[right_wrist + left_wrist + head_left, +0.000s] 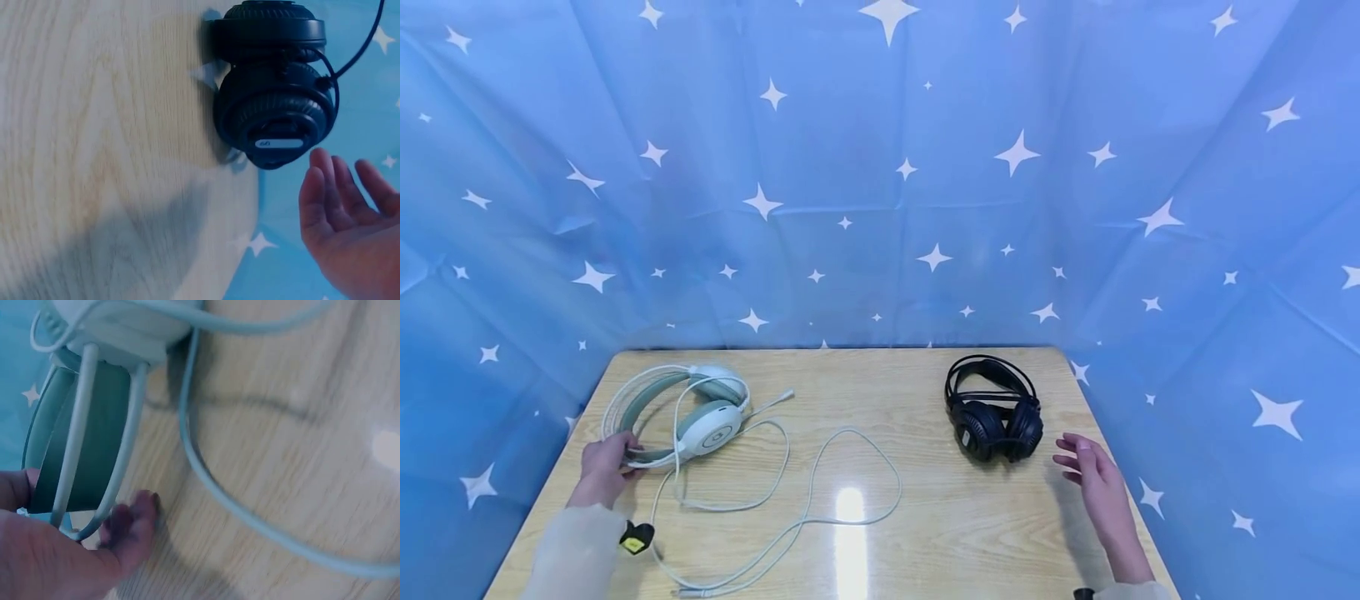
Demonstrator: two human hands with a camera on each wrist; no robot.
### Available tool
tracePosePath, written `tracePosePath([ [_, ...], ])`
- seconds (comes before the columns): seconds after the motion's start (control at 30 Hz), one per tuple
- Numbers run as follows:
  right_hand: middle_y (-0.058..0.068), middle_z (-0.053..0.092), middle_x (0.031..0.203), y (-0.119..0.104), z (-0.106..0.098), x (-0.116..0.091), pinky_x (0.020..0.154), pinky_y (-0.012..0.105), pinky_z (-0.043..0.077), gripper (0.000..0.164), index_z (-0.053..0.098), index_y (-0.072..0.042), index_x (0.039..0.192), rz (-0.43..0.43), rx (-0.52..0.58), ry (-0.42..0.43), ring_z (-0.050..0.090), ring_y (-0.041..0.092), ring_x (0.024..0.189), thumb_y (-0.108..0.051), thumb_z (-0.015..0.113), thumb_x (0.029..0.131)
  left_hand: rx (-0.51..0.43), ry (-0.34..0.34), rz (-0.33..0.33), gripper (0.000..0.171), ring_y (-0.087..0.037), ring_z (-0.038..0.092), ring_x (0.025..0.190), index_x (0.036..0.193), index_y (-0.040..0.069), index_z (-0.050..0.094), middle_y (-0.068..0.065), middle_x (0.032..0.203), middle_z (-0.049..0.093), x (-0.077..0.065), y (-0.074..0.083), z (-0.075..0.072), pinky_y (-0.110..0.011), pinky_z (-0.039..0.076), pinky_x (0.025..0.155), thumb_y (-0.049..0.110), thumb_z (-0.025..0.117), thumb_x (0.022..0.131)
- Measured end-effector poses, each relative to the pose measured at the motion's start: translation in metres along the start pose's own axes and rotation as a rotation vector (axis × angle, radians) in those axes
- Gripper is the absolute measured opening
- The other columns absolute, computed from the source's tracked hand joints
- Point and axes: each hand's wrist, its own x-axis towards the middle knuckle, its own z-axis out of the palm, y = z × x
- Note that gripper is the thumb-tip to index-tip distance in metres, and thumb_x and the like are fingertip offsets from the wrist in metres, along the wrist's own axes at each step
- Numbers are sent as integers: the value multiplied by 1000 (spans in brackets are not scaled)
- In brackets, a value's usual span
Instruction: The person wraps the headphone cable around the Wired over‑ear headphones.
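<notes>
My left hand [601, 468] grips the band [103, 440] of the pale headphones [702, 429], left on the table [940, 542]. My right hand [1099, 477], fingers apart, holds nothing near the black headphones [981, 425]; their label [279, 144] reads unclearly.

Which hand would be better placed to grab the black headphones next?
Probably the right hand. It is empty and close beside the black headphones, though not touching them. The left hand is across the table, gripping the pale green headset.
</notes>
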Motion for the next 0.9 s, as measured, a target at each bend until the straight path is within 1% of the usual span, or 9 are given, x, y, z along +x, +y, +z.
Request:
tracePosePath([
  [0.07,-22,65,116,-2,2,-1,80,19,56,55,49,10,140,-15,17,-1,67,-2,98,-35,29,114,-147,-28,-27,16,-11,66,73,91,2,58,-1,77,65,-6,4,3,-32,61,73,-3,44,97],
  [0.17,-22,66,116,-5,6,-4,80,20,56,54,51,10,137,-38,37,-2,68,-1,97,-34,29,114,-317,11,-30,14,-9,64,73,99,7,58,3,80,64,-12,8,12,-25,58,73,-1,47,103],
  [0.23,-19,68,116,-8,9,-5,78,20,56,53,53,10,135,-62,44,-5,69,0,96,-33,29,115,-358,67,23,5,-7,58,71,107,9,55,4,82,59,-15,10,19,-21,54,68,6,55,104],
  [0.37,-11,72,115,-16,13,-7,78,22,57,51,54,13,133,-107,64,-32,71,3,96,-28,30,115,-433,122,153,28,-6,51,67,124,15,49,6,88,53,-20,15,32,-19,48,58,15,66,102],
  [0.43,-3,74,115,-21,15,-9,78,23,57,50,55,14,132,-132,61,-51,71,5,96,-26,30,115,-464,141,245,31,-7,49,61,124,14,51,5,85,55,-23,19,41,-19,46,52,12,69,99],
  [0.57,14,74,112,-32,23,-14,78,24,57,46,59,12,129,-187,25,-97,71,9,95,-20,29,115,-467,122,423,29,-8,45,51,120,13,58,4,77,58,-34,27,59,-19,41,46,4,70,96],
  [0.67,20,73,108,-38,33,-18,77,26,57,45,63,10,126,-223,-5,-142,71,12,94,-17,29,115,-417,75,551,31,-7,45,53,122,12,61,4,83,57,-45,32,71,-17,41,48,-2,69,95],
  [0.8,18,74,103,-46,48,-23,75,32,58,43,66,9,120,-267,-16,-206,72,18,90,-13,29,114,-302,25,721,37,-6,51,63,124,11,65,1,93,58,-60,38,86,-14,43,51,-10,67,93],
  [0.9,13,75,100,-52,58,-25,74,31,58,40,68,5,117,-308,-21,-241,73,19,88,-9,31,113,-207,-22,848,43,-7,57,79,128,5,65,2,99,62,-73,44,98,-14,48,60,-15,65,91],
])
